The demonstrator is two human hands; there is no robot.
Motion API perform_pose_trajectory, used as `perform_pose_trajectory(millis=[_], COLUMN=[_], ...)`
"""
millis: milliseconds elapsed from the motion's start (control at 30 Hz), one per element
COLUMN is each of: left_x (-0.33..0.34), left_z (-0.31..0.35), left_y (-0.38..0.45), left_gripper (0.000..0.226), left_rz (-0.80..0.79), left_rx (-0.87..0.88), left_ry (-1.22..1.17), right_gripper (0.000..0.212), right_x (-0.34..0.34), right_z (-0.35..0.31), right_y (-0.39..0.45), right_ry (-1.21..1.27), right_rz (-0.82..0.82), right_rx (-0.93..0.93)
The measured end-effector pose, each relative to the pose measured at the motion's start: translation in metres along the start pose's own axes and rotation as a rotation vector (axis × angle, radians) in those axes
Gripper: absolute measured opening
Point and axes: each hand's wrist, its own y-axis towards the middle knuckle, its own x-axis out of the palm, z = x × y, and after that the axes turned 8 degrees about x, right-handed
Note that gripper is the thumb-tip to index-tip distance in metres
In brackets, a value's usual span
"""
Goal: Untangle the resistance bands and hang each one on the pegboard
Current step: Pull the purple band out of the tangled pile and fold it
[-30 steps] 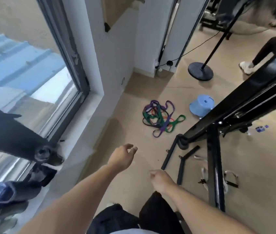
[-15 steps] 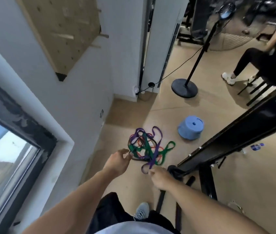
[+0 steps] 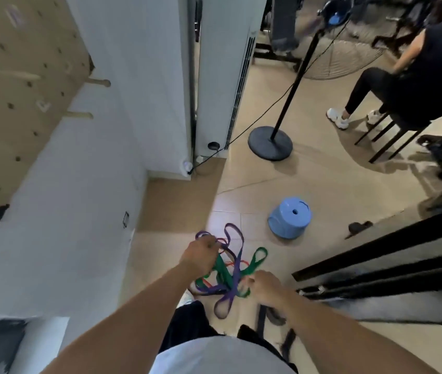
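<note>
We hold the tangle of resistance bands (image 3: 226,268) over the floor, just on our side of the blue stool (image 3: 290,217). Our left hand (image 3: 201,256) grips the purple loops at the end of the bundle farther from us; our right hand (image 3: 264,287) pinches strands at the nearer end, on the same side as the stool. The bundle's long axis runs between our hands, with a purple loop dangling below. The pegboard (image 3: 20,103) sits on the wall, well apart from the stool, up and to our left, its pegs bare. Our left hand looks nearer to it, so lifting that way seems natural once we free a band.
</note>
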Motion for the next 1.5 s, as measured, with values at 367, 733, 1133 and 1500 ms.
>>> perform_pose_trajectory(millis=[367,733,1133,1500], left_x=[-0.041,-0.049,-0.042,-0.106], left_z=[0.059,0.129,0.28,0.272], left_y=[0.148,0.309,0.509,0.564], left_gripper=[0.049,0.047,0.045,0.037], left_rz=[-0.166,-0.159,-0.015,0.246], left_rx=[0.139,0.132,-0.036,-0.292], left_ry=[0.178,0.192,0.146,-0.093], right_gripper=[0.034,0.038,0.044,0.042], right_x=[-0.115,-0.234,-0.522,-0.597], right_z=[-0.064,-0.042,-0.01,-0.13], right_y=[0.073,0.198,0.362,0.44], right_ry=[0.27,0.153,-0.096,-0.421], right_rz=[0.114,0.018,-0.035,-0.127], right_rx=[0.13,0.133,-0.07,-0.267])
